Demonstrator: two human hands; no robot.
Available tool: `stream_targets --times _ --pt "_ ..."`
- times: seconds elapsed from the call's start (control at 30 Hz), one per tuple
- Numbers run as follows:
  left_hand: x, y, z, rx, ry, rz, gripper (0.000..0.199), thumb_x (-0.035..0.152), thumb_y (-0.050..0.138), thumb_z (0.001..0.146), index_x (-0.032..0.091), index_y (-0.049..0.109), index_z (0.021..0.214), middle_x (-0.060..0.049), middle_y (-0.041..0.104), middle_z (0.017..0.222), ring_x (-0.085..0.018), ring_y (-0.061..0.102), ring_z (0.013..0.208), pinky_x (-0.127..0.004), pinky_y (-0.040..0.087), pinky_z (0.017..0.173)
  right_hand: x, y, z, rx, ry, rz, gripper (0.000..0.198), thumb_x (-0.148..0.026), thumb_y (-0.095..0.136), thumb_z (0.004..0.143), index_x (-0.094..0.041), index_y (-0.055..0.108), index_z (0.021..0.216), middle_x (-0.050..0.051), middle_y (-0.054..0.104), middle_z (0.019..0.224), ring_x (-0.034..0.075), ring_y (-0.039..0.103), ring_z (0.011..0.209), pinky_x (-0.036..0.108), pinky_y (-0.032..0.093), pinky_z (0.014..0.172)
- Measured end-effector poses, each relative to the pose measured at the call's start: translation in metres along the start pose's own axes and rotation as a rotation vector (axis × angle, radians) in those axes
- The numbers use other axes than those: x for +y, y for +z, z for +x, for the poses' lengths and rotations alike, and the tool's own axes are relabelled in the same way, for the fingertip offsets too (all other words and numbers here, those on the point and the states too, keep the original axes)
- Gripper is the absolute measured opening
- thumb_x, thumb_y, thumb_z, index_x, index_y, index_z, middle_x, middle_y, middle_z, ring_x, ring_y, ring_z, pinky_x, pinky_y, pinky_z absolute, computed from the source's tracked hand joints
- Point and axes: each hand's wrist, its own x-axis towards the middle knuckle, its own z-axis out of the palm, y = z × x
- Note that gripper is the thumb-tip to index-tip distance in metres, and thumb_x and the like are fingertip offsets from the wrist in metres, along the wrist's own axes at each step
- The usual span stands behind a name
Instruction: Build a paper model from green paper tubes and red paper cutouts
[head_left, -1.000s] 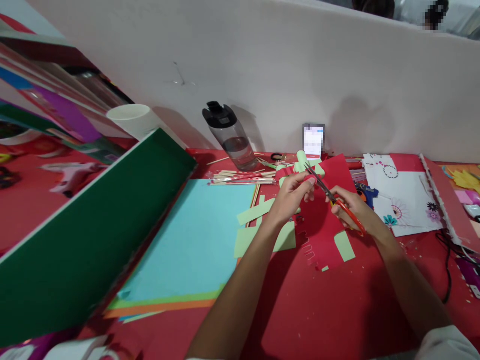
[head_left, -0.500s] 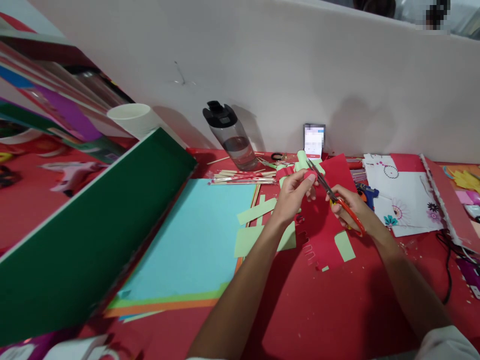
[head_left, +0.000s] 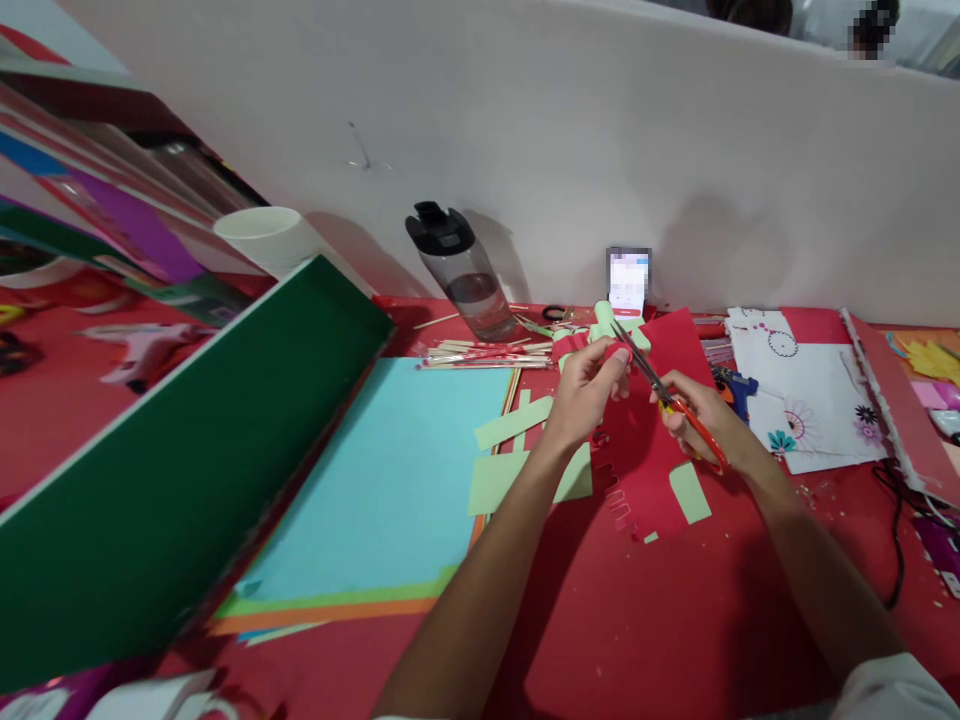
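Note:
My left hand [head_left: 592, 388] pinches a small piece of red paper [head_left: 616, 350] between thumb and fingers. In my right hand [head_left: 694, 408] is a pair of scissors [head_left: 657, 384] with red-orange and yellow handles, its blades pointing up and left, close beside the red piece. Whether the blades touch the piece I cannot tell. Under both hands lies a larger red sheet [head_left: 645, 480] with cut-out notches along its left side. A light green paper piece [head_left: 689, 492] rests on that sheet, and light green strips [head_left: 514, 422] lie left of my left hand.
Blue paper [head_left: 390, 470] tops a stack at left, beside a green board [head_left: 187, 460]. Thin sticks [head_left: 487, 354], a water bottle [head_left: 465, 275] and a phone [head_left: 628, 283] are along the wall. A blue glue gun [head_left: 736, 390] and patterned white sheets [head_left: 810, 400] lie right.
Both hands stay almost in place. The scissors and the red piece have shifted only very slightly.

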Motion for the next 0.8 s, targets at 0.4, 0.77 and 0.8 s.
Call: stream_targets --times 0.4,0.77,0.8 --pt "0.003 -0.005 0.001 -0.071 -0.014 0.064 0.03 0.035 0.055 0.098 0.021 0.056 0.071 0.003 0.056 0.058 -0.012 0.052 0.055 -0.026 0.043 0.059 0.002 -0.001 0.0 -0.019 0.022 -0.012 0.069 -0.089 0.059 0.083 -0.025 0.052 0.107 -0.006 0.05 0.072 0.01 0.043 0.05 0.023 0.035 0.047" --pt "0.003 -0.005 0.001 -0.082 -0.047 0.012 0.027 0.035 0.058 0.095 0.021 0.057 0.071 0.003 0.056 0.058 -0.012 0.051 0.054 -0.026 0.042 0.058 -0.006 0.001 0.0 0.006 0.02 0.003 0.057 -0.078 0.066 0.087 -0.024 0.054 0.102 -0.006 0.05 0.073 0.01 0.042 0.052 0.023 0.035 0.05" --pt "0.003 -0.005 0.001 -0.083 -0.05 0.012 0.027 0.034 0.058 0.095 0.021 0.057 0.071 0.003 0.056 0.058 -0.012 0.051 0.054 -0.026 0.042 0.058 -0.005 0.001 0.0 0.003 0.028 0.011 0.056 -0.077 0.066 0.088 -0.024 0.054 0.103 -0.006 0.051 0.073 0.01 0.041 0.051 0.023 0.035 0.048"
